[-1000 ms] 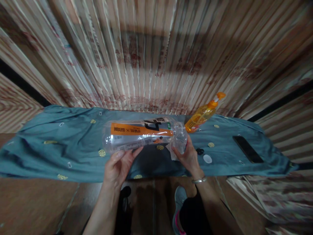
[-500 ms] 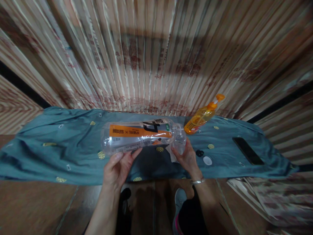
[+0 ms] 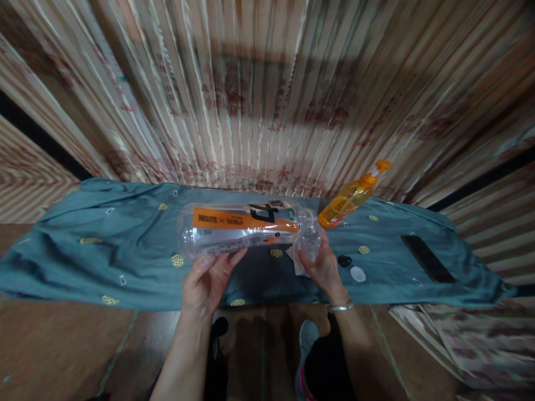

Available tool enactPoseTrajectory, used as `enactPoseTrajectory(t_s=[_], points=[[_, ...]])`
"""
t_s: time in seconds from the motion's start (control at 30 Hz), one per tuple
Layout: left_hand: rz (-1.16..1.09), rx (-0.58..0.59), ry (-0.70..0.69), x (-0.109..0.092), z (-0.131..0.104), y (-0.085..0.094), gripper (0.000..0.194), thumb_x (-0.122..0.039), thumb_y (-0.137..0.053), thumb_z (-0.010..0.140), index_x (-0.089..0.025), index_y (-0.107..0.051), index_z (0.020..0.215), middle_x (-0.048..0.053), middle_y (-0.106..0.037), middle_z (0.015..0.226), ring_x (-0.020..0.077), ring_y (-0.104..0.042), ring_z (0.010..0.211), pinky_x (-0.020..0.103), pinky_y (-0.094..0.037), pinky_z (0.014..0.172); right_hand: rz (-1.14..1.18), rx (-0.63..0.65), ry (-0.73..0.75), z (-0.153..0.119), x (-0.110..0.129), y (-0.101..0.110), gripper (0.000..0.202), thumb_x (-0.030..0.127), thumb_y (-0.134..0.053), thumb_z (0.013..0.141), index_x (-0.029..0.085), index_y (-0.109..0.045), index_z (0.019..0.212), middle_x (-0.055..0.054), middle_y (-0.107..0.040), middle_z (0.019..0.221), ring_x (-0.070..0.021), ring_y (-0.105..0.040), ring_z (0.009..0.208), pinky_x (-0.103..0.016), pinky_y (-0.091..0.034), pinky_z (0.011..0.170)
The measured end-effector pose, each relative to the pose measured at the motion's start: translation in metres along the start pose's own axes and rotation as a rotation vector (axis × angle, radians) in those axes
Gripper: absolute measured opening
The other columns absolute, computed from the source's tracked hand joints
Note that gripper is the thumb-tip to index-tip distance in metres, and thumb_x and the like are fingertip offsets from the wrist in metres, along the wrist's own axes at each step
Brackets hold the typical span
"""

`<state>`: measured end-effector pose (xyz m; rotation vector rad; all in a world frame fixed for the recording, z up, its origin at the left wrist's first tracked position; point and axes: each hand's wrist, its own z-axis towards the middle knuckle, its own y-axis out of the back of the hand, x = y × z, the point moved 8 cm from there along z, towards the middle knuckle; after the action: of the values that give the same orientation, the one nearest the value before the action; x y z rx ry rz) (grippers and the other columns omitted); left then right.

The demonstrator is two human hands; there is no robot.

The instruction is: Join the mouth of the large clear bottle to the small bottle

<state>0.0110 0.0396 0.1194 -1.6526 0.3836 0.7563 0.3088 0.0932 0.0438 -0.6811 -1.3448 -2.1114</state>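
Note:
A large clear plastic bottle (image 3: 242, 225) with an orange and silver label lies sideways above the teal cloth, its narrow end to the right. My left hand (image 3: 209, 278) supports its underside near the left end, thumb and fingers against it. At the narrow end, my right hand (image 3: 320, 264) holds a clear plastic piece (image 3: 309, 242), which meets the bottle's end; whether the two are joined is hard to tell. A whitish paper or tissue (image 3: 297, 267) shows just below that piece, partly hidden by my right hand.
An orange pump bottle (image 3: 345, 203) stands just right of the clear bottle. Right of my right hand are a small black item (image 3: 345, 260) and a white disc (image 3: 358, 274). A dark phone (image 3: 426, 259) lies farther right on the teal cloth (image 3: 137, 239). Pleated curtain (image 3: 259, 111) hangs behind.
The whole view has shifted slightly, moving things a little to the right. The bottle's label has turned slightly. Both hands keep their hold.

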Motion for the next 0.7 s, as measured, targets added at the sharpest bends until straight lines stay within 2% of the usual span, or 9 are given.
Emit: enactPoseTrajectory(t_s=[0.13, 0.33, 0.57, 0.7], points=[[-0.001, -0.001, -0.001, 0.0003, -0.0002, 0.0024, 0.034, -0.034, -0.101, 0.055, -0.029, -0.080, 0.081, 0.002, -0.083, 0.084, 0.0324, -0.080, 0.098, 0.054, -0.068, 0.091, 0.002, 0.015, 0.018, 0.0010, 0.0001, 0.0009, 0.081, 0.046, -0.067, 0.085, 0.015, -0.044, 0.156, -0.021, -0.073, 0.138, -0.0392, -0.072, 0.127, -0.057, -0.062, 0.103], [0.032, 0.008, 0.007, 0.0020, -0.0002, 0.0041, 0.038, -0.037, -0.099, 0.057, -0.030, -0.081, 0.089, 0.005, -0.085, 0.101, 0.0395, -0.075, 0.119, 0.060, -0.063, 0.099, -0.015, -0.006, 0.035, 0.0007, 0.0004, 0.0022, 0.078, 0.045, -0.066, 0.085, 0.015, -0.046, 0.154, -0.021, -0.073, 0.139, -0.0386, -0.073, 0.126, -0.056, -0.063, 0.102], [0.033, 0.025, 0.007, 0.0012, -0.0014, -0.0005, 0.047, -0.037, -0.100, 0.056, -0.034, -0.080, 0.099, 0.003, -0.084, 0.096, 0.0362, -0.077, 0.115, 0.053, -0.066, 0.093, -0.027, -0.017, 0.088, 0.0008, 0.0044, 0.0037, 0.077, 0.047, -0.065, 0.088, 0.014, -0.045, 0.154, -0.021, -0.070, 0.144, -0.0375, -0.072, 0.128, -0.056, -0.062, 0.103], [0.041, 0.035, 0.022, 0.0047, -0.0003, 0.0063, 0.047, -0.037, -0.098, 0.060, -0.035, -0.079, 0.104, 0.001, -0.084, 0.095, 0.0355, -0.076, 0.116, 0.056, -0.064, 0.098, -0.023, -0.009, 0.085, 0.0009, 0.0027, 0.0040, 0.077, 0.046, -0.067, 0.087, 0.016, -0.046, 0.154, -0.020, -0.071, 0.142, -0.0385, -0.071, 0.128, -0.057, -0.063, 0.103]])
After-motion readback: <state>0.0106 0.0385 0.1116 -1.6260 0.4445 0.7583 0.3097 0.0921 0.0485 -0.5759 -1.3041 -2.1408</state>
